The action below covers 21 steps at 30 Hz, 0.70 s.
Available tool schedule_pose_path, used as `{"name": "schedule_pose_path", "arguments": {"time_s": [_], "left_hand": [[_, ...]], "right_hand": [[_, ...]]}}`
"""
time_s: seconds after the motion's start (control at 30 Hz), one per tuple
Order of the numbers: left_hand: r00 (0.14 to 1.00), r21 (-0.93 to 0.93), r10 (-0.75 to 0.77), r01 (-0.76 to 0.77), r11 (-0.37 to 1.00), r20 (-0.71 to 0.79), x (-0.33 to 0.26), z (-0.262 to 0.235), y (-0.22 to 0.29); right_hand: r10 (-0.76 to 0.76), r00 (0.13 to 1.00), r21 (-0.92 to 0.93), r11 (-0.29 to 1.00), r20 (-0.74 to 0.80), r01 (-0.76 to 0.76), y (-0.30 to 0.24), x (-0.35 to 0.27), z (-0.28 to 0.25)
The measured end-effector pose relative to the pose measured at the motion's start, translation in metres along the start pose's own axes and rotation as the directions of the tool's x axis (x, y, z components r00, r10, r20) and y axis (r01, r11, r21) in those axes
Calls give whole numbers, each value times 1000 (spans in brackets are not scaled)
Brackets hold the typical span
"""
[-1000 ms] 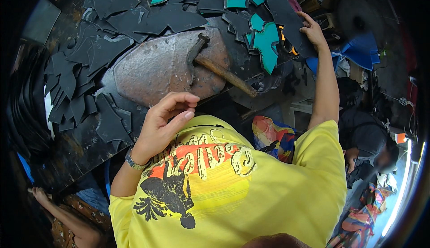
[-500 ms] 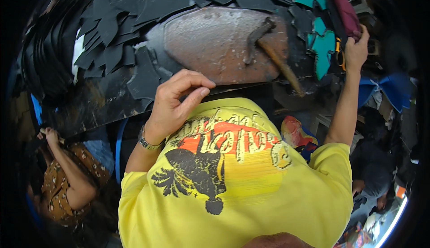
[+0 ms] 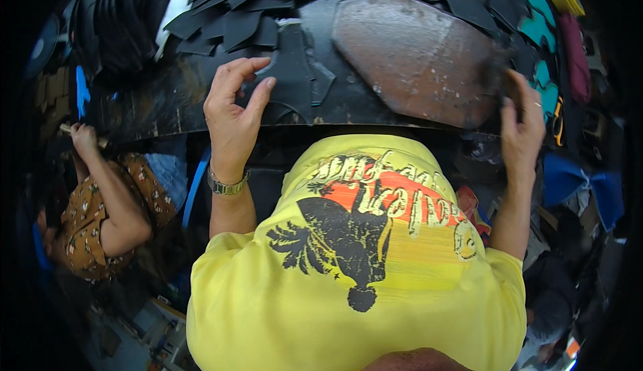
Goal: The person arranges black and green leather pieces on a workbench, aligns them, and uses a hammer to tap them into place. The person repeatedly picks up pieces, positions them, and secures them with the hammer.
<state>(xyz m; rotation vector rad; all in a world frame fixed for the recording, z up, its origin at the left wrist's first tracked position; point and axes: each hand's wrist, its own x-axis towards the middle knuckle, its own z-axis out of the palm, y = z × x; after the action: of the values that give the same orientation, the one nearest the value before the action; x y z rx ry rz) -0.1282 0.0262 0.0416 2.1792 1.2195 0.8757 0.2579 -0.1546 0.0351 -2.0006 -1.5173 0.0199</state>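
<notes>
My left hand (image 3: 236,113), with a metal watch at its wrist, hovers over the table's near edge. Its thumb and fingers are apart and nothing is between them. Close by lies a black cut-out sheet piece (image 3: 287,69). At the right end of a worn brown slab (image 3: 415,63), my right hand (image 3: 524,116) is closed round the handle of a hammer (image 3: 501,69). The hammer is dark and smeared by motion, and my fingers cover most of its handle.
Many black cut pieces (image 3: 244,9) overlap along the table's far side, with curved black sheets (image 3: 120,26) stacked at left. Teal pieces (image 3: 536,29), a maroon bundle (image 3: 574,59) and orange-handled scissors (image 3: 558,122) lie right. Another person's arm (image 3: 117,193) is at left.
My right hand has left the maroon bundle and come inward to the hammer. My left hand has moved back from the slab, its thumb and fingers wider apart. The view has shifted.
</notes>
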Motion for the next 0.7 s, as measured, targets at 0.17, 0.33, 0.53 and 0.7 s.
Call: {"name": "schedule_pose_path", "arguments": {"time_s": [0.17, 0.33, 0.53, 0.7], "left_hand": [[991, 198, -116, 100, 975, 73, -17, -3, -11], [992, 188, -113, 100, 977, 60, -21, 7, -18], [981, -13, -186, 186, 983, -63, -19, 14, -25], [938, -450, -343, 285, 846, -51, -24, 22, -33]], "right_hand": [[198, 973, -309, 924, -121, -227, 42, 1, -8], [106, 984, -370, 917, -141, -151, 24, 12, 8], [32, 972, 680, 709, 235, -188, -90, 21, 50], [-80, 870, 761, 529, 486, -376, -142, 34, 103]]}}
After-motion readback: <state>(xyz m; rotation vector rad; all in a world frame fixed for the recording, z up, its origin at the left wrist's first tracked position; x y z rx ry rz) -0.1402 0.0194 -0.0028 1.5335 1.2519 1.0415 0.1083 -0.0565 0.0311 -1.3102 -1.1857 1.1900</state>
